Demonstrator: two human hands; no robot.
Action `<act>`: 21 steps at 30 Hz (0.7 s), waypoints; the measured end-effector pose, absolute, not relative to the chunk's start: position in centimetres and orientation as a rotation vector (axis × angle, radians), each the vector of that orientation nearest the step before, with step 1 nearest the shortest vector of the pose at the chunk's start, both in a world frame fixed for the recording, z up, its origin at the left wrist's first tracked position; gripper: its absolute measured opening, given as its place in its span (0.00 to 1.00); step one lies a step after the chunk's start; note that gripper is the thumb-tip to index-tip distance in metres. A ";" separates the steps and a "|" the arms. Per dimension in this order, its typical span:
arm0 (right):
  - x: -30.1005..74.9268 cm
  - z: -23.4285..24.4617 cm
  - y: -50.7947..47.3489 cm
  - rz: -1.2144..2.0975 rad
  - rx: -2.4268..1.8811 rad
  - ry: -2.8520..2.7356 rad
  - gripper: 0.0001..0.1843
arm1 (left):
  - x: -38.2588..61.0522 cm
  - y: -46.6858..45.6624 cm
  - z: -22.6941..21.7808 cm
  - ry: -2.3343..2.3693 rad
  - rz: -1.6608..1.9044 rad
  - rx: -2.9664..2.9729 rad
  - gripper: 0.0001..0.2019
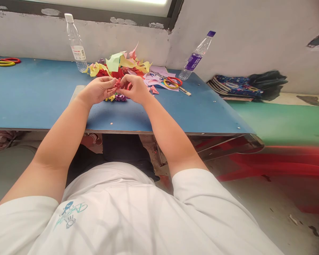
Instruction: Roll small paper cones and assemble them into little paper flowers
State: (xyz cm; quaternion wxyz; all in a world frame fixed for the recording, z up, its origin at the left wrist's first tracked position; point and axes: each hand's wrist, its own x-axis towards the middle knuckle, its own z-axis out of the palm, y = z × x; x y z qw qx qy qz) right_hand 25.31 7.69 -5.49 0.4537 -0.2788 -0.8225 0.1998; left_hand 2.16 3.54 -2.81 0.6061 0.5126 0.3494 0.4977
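Between my two hands, above the blue table (53, 95), is a small red rolled-paper flower (118, 83). The fingertips of my left hand (100, 90) pinch it from the left. My right hand (135, 88) grips it from the other side with bent fingers. Just below, on the table, lie small yellow paper curls (110, 98) and purple paper curls (121, 97), partly covered by my hands. Behind my fingers is a heap of folded paper pieces (117, 62) in yellow, pale green, pink and red.
Right of the heap, scissors (172, 82) with red and yellow handles rest on paper scraps. More scissors (7, 62) lie far left. Plastic bottles, one white-capped (78, 53) and one purple-labelled (194, 62), stand near the wall. A green table (287, 120) and red stool (281, 164) are at right.
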 end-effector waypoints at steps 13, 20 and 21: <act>25.5 -5.7 7.9 0.481 -0.716 -2.079 0.24 | 2.1 3.1 -2.7 0.809 1.130 1.332 0.13; 26.1 -5.8 8.3 0.489 -0.714 -2.084 0.28 | 2.0 3.9 -3.3 0.723 1.093 1.305 0.12; 26.3 -5.9 8.7 0.482 -0.708 -2.063 0.29 | 2.1 3.9 -3.2 0.741 1.108 1.269 0.10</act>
